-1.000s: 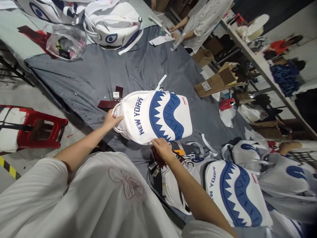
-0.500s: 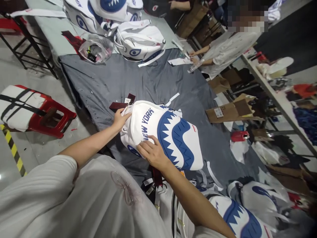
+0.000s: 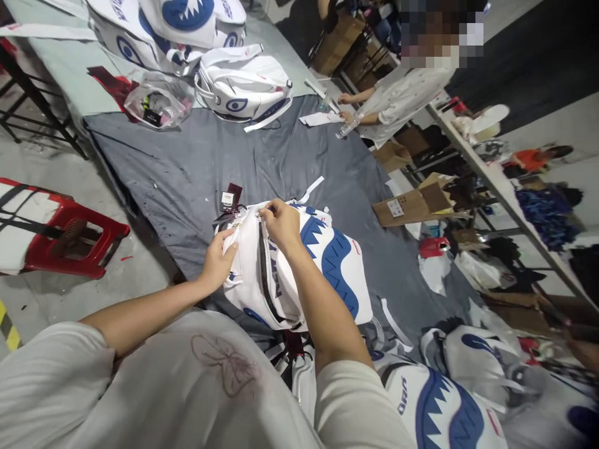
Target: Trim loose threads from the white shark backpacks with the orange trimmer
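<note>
While on the grey cloth [image 3: 196, 168], white backpack [image 3: 327, 274] between both grips: left hand [image 3: 218, 262] and right hand [image 3: 281, 223] pinching its top.

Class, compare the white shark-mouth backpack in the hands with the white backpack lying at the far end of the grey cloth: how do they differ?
The held white shark-mouth backpack shows blue teeth and an open zip; the far white backpack shows a blue eye and lies untouched. Both are white with blue print.
</note>
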{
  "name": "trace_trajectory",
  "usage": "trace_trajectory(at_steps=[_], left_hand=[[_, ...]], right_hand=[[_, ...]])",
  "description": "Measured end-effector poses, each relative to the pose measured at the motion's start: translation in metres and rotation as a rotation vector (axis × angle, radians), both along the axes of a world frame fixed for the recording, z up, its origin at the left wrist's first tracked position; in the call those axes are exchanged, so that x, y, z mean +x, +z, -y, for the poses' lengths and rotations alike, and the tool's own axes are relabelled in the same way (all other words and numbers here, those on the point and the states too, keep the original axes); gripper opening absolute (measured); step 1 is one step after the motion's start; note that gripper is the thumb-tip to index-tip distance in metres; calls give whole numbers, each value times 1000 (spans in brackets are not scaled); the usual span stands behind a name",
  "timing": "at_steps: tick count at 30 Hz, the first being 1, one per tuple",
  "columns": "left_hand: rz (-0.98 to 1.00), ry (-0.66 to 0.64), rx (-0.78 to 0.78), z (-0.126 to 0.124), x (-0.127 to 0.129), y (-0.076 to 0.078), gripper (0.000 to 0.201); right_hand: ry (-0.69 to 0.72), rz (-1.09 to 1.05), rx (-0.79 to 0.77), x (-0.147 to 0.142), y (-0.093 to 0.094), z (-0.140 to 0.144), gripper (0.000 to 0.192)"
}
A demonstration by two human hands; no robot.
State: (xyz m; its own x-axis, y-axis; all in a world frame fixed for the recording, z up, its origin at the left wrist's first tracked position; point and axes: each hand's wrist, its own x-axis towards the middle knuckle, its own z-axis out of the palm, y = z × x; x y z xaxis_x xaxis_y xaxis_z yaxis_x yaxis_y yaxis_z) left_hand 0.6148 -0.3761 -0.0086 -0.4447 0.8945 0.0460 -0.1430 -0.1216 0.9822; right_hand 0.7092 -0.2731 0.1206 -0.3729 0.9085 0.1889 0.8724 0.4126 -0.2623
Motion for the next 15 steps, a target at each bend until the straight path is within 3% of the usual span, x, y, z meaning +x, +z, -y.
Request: trace_trajectory(at_steps=[3,5,11,15], left_hand=[[-149,-56,-26,12,-7,-3,38],[-233,-80,-19,20,-8,-7,38],[-333,-100,7,22,-19,-18,34],[-592,-162,-26,21,-34,4,43]], right_hand=[[253,77,94,-2,2,8,11],[335,94,185,-1,-1,13,12],[-79,-96,139,5,-23,-4,17],[30,-63,225,3,-21,4,18]])
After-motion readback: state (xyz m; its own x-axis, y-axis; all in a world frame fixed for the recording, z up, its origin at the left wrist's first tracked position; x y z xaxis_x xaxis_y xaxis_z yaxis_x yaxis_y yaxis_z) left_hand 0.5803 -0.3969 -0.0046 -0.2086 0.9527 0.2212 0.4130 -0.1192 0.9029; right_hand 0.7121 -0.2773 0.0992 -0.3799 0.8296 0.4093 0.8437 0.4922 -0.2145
